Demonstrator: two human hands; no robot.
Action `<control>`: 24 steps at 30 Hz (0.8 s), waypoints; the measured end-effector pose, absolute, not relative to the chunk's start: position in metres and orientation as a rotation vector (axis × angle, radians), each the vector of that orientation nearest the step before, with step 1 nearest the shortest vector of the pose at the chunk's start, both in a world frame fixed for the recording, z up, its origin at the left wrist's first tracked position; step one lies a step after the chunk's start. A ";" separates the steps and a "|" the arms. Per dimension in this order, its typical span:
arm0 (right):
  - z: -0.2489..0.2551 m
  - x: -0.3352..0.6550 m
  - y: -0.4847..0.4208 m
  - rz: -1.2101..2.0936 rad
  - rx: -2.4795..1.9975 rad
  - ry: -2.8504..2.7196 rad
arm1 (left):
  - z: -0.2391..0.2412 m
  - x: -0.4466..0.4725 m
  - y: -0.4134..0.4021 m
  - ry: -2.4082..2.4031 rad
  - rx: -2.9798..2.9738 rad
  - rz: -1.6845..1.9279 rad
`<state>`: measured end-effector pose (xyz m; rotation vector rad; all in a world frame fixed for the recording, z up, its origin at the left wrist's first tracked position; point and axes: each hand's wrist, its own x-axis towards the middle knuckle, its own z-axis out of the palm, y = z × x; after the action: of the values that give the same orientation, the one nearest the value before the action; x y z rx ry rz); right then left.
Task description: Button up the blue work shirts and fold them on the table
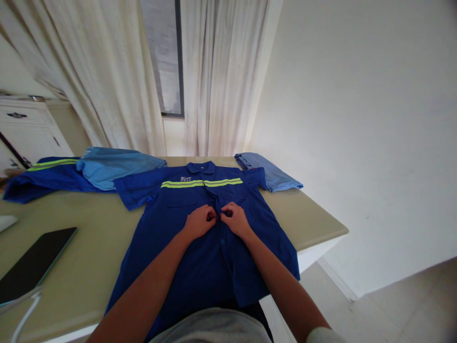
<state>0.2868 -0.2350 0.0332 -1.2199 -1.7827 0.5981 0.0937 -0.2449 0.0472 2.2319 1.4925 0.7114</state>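
A dark blue short-sleeved work shirt (185, 228) lies front side up on the table, its collar at the far end and its hem hanging over the near edge. A yellow-green and grey reflective stripe crosses its chest. Along the front opening, my left hand (202, 220) pinches the placket from the left. My right hand (235, 219) pinches the other edge just beside it, fingertips almost meeting. Any button between the fingers is hidden. Lower down the placket, a button (223, 241) shows. Below it the two front edges hang apart.
Light blue folded clothing (121, 164) rests over dark blue striped clothing (53, 178) at the back left. Another light blue folded garment (273, 171) touches the right sleeve. A black tablet-like device (37, 262) with a white cable lies left on the table (89, 257). A wall stands right.
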 end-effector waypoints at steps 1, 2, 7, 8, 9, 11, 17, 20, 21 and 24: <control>0.033 0.286 -0.236 0.566 -1.228 -1.791 | 0.047 0.093 -0.247 1.461 2.261 0.761; 0.032 0.286 -0.236 0.543 -1.229 -1.801 | 0.047 0.092 -0.248 1.427 2.297 0.805; 0.036 0.285 -0.241 0.483 -1.221 -1.852 | 0.050 0.092 -0.254 1.328 2.521 0.831; 0.037 0.284 -0.241 0.476 -1.228 -1.860 | 0.051 0.092 -0.254 1.312 2.559 0.820; 0.038 0.284 -0.242 0.468 -1.238 -1.866 | 0.051 0.092 -0.255 1.299 2.589 0.804; 0.039 0.283 -0.243 0.457 -1.256 -1.875 | 0.051 0.092 -0.255 1.289 2.630 0.753; 0.037 0.281 -0.244 0.425 -1.247 -1.890 | 0.048 0.094 -0.254 1.338 2.705 0.666; 0.037 0.282 -0.245 0.418 -1.225 -1.912 | 0.048 0.097 -0.255 1.367 2.746 0.635; 0.038 0.282 -0.245 0.421 -1.210 -1.924 | 0.049 0.099 -0.256 1.387 2.759 0.617; 0.040 0.284 -0.245 0.465 -1.155 -1.949 | 0.052 0.102 -0.258 1.447 2.782 0.546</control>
<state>0.2843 -0.2453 0.0398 -1.1546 -1.9491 0.4648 0.1017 -0.2584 0.0520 2.7821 1.4475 0.5464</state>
